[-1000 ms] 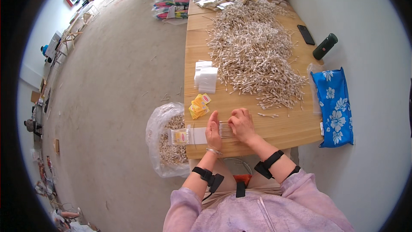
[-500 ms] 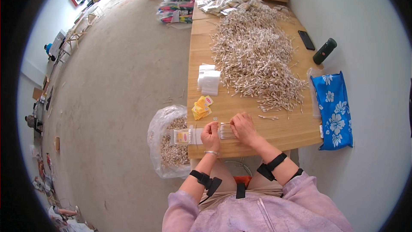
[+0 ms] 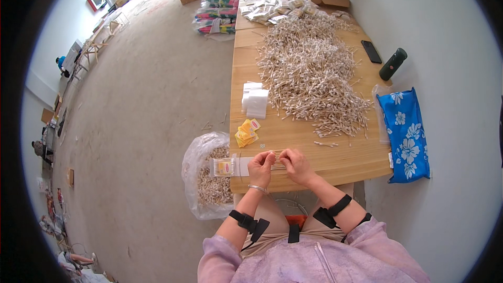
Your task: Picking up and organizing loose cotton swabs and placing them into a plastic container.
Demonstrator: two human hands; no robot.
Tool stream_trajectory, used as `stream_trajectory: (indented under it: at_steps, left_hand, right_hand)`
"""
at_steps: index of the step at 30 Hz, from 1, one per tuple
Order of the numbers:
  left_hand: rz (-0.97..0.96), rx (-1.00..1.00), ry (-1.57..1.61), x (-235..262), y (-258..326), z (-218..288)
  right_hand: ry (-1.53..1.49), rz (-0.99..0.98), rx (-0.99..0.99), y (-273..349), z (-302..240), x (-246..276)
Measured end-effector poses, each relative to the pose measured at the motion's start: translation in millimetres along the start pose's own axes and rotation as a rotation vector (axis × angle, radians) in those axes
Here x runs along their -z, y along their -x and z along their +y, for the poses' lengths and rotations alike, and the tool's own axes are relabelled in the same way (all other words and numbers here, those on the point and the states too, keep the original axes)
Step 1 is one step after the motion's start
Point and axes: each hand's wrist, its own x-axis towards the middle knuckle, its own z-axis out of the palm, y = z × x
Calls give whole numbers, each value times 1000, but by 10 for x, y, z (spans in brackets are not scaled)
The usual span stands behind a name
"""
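Observation:
A flat row of cotton swabs [image 3: 279, 161] lies between my two hands near the front edge of the wooden table. My left hand [image 3: 260, 169] is closed at the row's left end, its thumb and fingers pinching swabs there. From the other side my right hand [image 3: 295, 167] bends its fingers down over the right ends, also closed on them. Left of my left hand, a clear pack of cotton swabs with a yellow card [image 3: 224, 166] sits at the table's left edge. Just beyond my hands are several yellow cards [image 3: 247, 132] in a loose stack.
A big heap of cotton swabs [image 3: 314, 68] covers the table's middle. Clear plastic bags [image 3: 255, 100] lie left of it, filled packs [image 3: 275, 4] behind. A phone [image 3: 371, 51], dark green bottle [image 3: 393, 64] and blue flowered package [image 3: 406, 133] line the right. A plastic sack [image 3: 189, 178] stands below left.
My hands have come closer together over the row of cotton swabs. My right hand has moved slightly nearer to me, and my left slightly to the right.

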Motion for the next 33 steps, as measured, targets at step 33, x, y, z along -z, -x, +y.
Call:
stream_trajectory:
  at_steps: [33]
  left_hand:
    - [146,-244,-296,976,249,70]
  right_hand:
    - [432,84,42,-37,431,-229]
